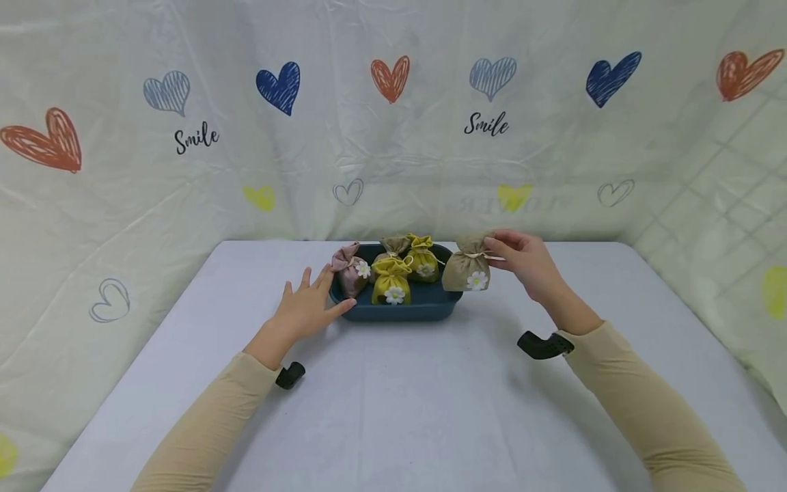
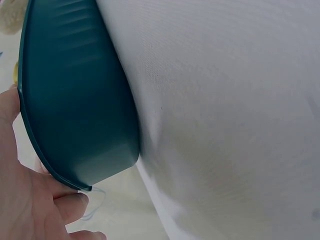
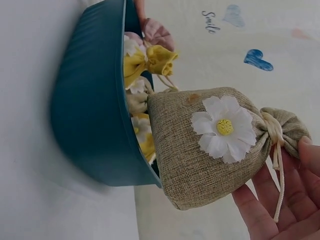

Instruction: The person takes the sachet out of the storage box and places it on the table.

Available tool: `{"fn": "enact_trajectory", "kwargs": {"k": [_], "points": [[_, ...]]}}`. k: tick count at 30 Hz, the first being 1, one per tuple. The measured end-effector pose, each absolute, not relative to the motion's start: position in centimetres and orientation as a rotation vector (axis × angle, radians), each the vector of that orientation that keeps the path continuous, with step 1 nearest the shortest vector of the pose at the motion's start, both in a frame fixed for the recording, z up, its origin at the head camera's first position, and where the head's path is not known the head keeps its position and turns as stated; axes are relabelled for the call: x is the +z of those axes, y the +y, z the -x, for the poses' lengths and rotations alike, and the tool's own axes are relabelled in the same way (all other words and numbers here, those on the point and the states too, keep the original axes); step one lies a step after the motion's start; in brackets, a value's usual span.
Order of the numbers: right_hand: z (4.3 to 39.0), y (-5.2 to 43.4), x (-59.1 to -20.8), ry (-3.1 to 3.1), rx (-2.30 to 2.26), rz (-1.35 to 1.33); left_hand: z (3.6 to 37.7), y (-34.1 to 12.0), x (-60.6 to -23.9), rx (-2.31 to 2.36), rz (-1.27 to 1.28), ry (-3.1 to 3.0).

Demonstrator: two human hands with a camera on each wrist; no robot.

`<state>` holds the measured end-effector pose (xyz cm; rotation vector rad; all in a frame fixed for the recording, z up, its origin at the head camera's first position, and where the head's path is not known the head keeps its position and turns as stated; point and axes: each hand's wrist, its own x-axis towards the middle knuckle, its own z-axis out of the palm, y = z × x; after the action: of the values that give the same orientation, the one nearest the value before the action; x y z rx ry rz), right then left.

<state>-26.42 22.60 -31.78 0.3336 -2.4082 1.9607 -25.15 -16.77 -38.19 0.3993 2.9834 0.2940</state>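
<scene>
At the tray's right end, my right hand [image 1: 527, 265] pinches the gathered neck of a beige drawstring pouch [image 3: 200, 150] with a white daisy on it. The pouch is upright, its base level with the right rim of the dark teal tray [image 1: 399, 313]. My left hand [image 1: 302, 309] rests at the tray's left end with spread fingers, thumb on the rim. Inside stand a pink pouch [image 1: 349, 277] near that hand, a front yellow pouch [image 1: 390, 277], a back yellow pouch [image 1: 423, 258] and another beige pouch [image 1: 394, 244], partly hidden.
A white-covered table [image 1: 393, 410] carries the tray near its far edge. Behind it hangs a pale curtain [image 1: 424, 150] printed with hearts and words. Black wrist devices sit at the left cuff [image 1: 291, 375] and the right cuff [image 1: 544, 345].
</scene>
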Motion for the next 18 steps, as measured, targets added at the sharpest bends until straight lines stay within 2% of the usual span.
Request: {"fn": "enact_trajectory", "kwargs": {"k": [18], "points": [[26.1, 26.2, -31.9, -2.261, 2.033, -0.289, 24.9, -16.6, -38.0, 0.289, -0.387, 2.989]]}}
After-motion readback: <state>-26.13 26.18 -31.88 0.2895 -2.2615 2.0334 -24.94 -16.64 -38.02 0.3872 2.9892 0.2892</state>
